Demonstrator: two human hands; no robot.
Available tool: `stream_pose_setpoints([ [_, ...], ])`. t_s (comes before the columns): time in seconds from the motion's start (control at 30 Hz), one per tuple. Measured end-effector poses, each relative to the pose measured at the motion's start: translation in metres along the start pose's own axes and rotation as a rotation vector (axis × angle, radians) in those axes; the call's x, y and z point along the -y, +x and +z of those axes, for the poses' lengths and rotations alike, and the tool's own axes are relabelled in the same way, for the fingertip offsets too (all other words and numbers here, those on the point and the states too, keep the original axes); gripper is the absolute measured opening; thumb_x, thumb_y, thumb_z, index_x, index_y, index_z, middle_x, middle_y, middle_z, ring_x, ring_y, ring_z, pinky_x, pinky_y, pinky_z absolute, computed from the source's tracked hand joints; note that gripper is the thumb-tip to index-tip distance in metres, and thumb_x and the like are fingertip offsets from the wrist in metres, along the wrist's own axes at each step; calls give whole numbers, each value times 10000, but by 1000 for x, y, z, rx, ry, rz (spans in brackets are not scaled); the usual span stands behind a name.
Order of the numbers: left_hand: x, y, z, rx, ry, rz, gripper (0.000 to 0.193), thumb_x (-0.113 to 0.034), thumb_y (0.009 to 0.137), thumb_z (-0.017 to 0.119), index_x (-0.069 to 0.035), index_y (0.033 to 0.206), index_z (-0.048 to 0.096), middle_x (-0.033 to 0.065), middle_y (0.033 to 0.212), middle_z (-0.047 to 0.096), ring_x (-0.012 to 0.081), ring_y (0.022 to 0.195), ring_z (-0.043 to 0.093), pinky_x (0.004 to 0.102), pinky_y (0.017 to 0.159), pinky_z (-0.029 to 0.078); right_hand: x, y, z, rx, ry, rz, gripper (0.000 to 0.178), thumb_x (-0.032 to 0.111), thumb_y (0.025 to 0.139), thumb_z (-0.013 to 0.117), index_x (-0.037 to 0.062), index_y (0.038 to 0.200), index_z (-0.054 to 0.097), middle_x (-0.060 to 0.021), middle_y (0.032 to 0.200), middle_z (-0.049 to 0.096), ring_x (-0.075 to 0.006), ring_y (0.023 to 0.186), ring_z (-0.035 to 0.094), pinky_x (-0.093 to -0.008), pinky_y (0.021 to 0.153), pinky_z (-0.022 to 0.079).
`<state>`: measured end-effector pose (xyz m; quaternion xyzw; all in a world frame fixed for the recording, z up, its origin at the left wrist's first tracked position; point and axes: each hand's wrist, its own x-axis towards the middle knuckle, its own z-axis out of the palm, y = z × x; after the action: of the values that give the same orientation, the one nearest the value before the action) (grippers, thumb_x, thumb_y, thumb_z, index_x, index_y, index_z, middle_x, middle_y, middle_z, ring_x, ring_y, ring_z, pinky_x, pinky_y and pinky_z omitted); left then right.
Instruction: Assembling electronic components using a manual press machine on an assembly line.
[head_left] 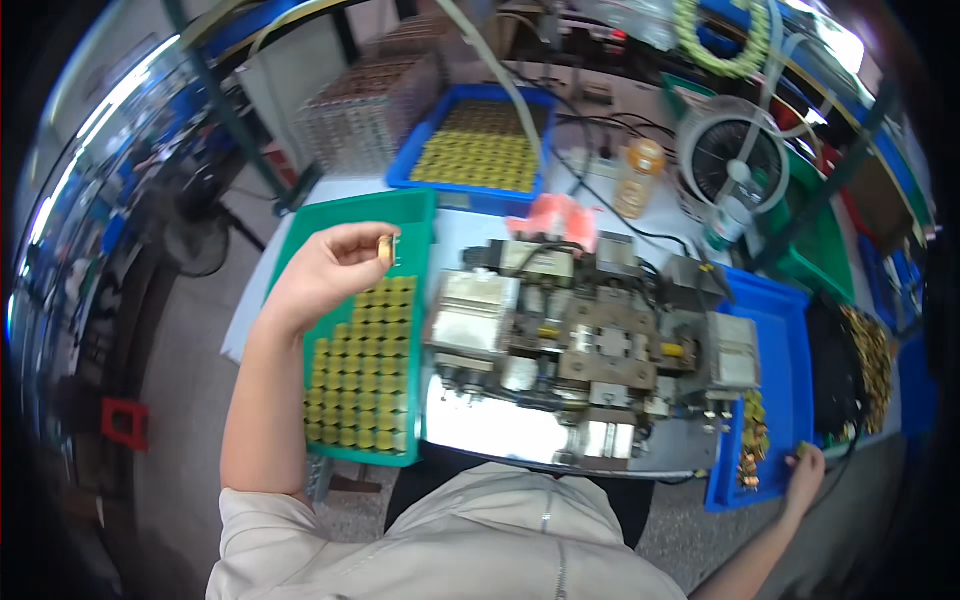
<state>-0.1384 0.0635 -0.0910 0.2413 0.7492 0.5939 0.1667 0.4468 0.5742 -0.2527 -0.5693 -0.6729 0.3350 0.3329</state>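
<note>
My left hand [325, 272] is over the upper part of a green tray [428, 300]. Its thumb and fingers pinch a small copper-coloured coil [386, 249] with short pins on one side. Below it in the tray, rows of small yellow-topped coils [370, 370] stand packed side by side. At the far right, my right hand [805, 482] is at the near right edge of a blue tray [785, 350]. A small yellowish coil [803, 450] shows between its fingertips. Loose yellow and copper coils [751, 445] lie along that tray's left side.
Between the trays sits a metal fixture machine [605, 340] with blocks, cylinders and cables. Behind are a blue tray of yellow coils [478, 155], a pink cloth [558, 220], an orange-capped bottle [638, 178], a clear bottle [728, 215] and a round fan-like unit [732, 150].
</note>
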Motion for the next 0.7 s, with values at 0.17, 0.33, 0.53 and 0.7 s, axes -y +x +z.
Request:
stream_pose_setpoints([
  [0.17, 93, -31, -101, -184, 319, -263, 296, -54, 803, 698, 6, 1093, 676, 48, 885, 668, 107, 794, 607, 223, 737, 501, 57, 4, 18, 126, 550, 136, 288, 198, 1028, 561, 54, 1274, 599, -53, 969, 650, -105, 767, 617, -204, 714, 521],
  [0.33, 145, -38, -130, -148, 567, -350, 285, -62, 812, 696, -12, 1093, 685, 42, 919, 671, 109, 781, 598, 233, 743, 506, 65, 12, 28, 291, 903, 185, 387, 169, 1045, 546, 56, 1415, 523, -68, 1076, 644, -87, 793, 625, -182, 723, 543],
  [0.53, 153, -42, -136, -66, 697, -374, 278, -95, 829, 705, -38, 1102, 708, 23, 941, 688, 114, 740, 601, 247, 715, 514, 94, 4, 35, 388, 991, 204, 417, 140, 1052, 526, 63, 1459, 479, -132, 1272, 615, -107, 866, 659, -200, 750, 575],
  [0.7, 147, -41, -134, -93, 608, -401, 292, -115, 840, 719, -55, 1126, 723, 20, 938, 708, 114, 729, 608, 250, 714, 518, 95, 8, 25, 572, 1092, 177, 426, 136, 1057, 515, 63, 1472, 457, -180, 1369, 571, -134, 931, 674, -221, 790, 594],
])
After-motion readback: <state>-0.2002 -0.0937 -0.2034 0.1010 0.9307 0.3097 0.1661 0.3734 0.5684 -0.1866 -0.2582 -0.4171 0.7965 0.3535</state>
